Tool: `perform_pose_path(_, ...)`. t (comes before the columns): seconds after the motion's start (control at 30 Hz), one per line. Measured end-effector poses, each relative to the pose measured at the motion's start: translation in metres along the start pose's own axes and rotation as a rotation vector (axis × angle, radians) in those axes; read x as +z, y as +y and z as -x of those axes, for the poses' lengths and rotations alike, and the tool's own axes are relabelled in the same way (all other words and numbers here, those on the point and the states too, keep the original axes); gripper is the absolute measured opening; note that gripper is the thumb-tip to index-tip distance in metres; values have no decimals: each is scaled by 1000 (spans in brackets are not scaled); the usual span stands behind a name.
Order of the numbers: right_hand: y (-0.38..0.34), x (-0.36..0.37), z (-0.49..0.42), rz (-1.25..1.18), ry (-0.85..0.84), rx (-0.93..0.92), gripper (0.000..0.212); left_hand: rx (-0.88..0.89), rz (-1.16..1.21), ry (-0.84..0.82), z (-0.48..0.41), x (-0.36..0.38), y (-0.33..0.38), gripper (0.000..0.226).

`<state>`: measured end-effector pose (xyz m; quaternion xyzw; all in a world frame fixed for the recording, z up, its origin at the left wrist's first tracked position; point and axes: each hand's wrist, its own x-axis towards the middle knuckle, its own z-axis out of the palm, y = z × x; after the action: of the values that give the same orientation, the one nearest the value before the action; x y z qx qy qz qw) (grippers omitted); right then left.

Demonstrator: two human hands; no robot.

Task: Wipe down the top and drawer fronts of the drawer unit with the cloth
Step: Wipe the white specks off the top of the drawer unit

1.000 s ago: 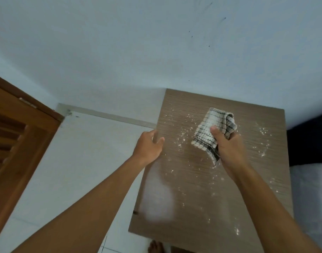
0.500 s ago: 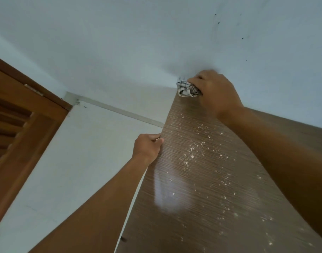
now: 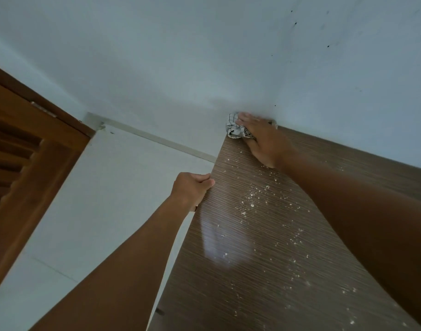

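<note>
The drawer unit's brown wood-grain top (image 3: pixel 264 259) fills the lower right and is speckled with white crumbs. My right hand (image 3: pixel 262 139) presses the black-and-white checked cloth (image 3: pixel 235 129) onto the far left corner of the top, against the wall. My left hand (image 3: pixel 192 189) grips the left edge of the top, fingers curled over it. The drawer fronts are out of view.
A pale blue-white wall (image 3: pixel 204 56) stands right behind the unit. A brown louvred wooden door (image 3: pixel 25 168) is at the left. White floor tiles (image 3: pixel 97 211) and a skirting strip (image 3: pixel 156 139) lie to the unit's left.
My right hand carried the cloth from the middle of the top to the far left corner and now lies flatter on it. The view moved closer. The left hand stayed on the edge.
</note>
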<state>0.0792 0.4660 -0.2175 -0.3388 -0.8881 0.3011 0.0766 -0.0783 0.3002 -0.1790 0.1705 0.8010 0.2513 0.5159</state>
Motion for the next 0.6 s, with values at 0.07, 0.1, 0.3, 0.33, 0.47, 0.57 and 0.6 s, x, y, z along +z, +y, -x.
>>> perform_pose_path(0.07, 0, 4, 1, -9, 0, -9, 50, -12, 21, -16, 1, 0, 2, 30)
perform_pose_path(0.1, -1, 4, 3, -15, -4, -20, 50, -23, 37, -25, 2, 0, 3, 29)
perform_pose_path(0.3, -10, 11, 17, -1, -68, -62, 54, -64, 70, -50, 4, -1, 7, 28)
perform_pose_path(0.33, -12, 14, 21, 5, -89, -65, 54, -65, 71, -52, 4, -1, 7, 27)
perform_pose_path(0.47, -27, 22, 42, 15, -123, -114, 52, -62, 48, -56, 2, -4, 5, 27)
perform_pose_path(0.57, -34, 29, 62, 4, -177, -145, 49, -72, 15, -93, 1, -8, 5, 30)
perform_pose_path(0.6, -35, 32, 70, 7, -211, -140, 51, -83, 6, -114, 1, -9, 6, 31)
